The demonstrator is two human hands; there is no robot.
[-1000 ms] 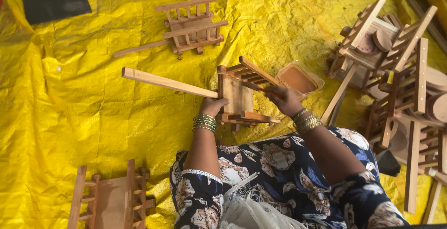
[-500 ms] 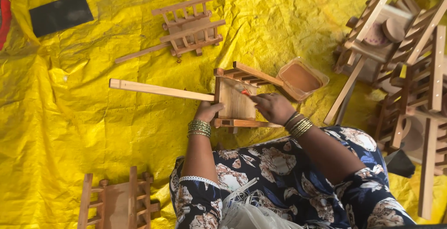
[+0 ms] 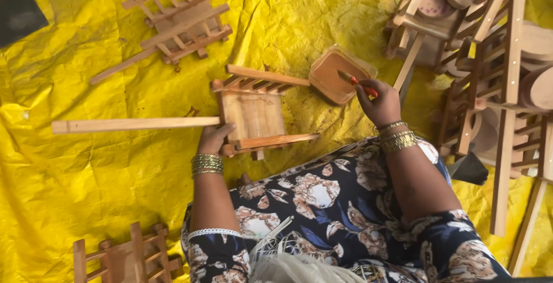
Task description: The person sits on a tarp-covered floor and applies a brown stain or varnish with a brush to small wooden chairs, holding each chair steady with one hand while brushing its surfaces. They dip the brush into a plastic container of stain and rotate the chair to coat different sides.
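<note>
Since half a second ago the right hand (image 3: pixel 377 101) has left the small wooden cart (image 3: pixel 253 116) and swung out toward two o'clock, where the tip of the red-handled brush (image 3: pixel 356 81) pinched in its closed fingers now sits over the shallow tub of brown liquid (image 3: pixel 334 76). The left hand (image 3: pixel 214 139) has stayed put, fingers curled against the cart's frame where the long pole (image 3: pixel 132 124) meets it.

From where I stand, a loaded brush could drip on the yellow sheet (image 3: pixel 86 191) or the flowered dress (image 3: pixel 340 219) on its way back. The tub lies tilted on rumpled sheeting, so a hard dab might tip it. The pole juts far out toward nine o'clock; held at one end only, the cart could swivel under the brush.

The cart lies at the centre, just ahead of the knees, pale bare wood with slatted side rails and a flat bed. Similar carts lie at eleven o'clock (image 3: pixel 178 21) and seven o'clock (image 3: pixel 124 257), with a stack at three o'clock (image 3: pixel 495 70).
</note>
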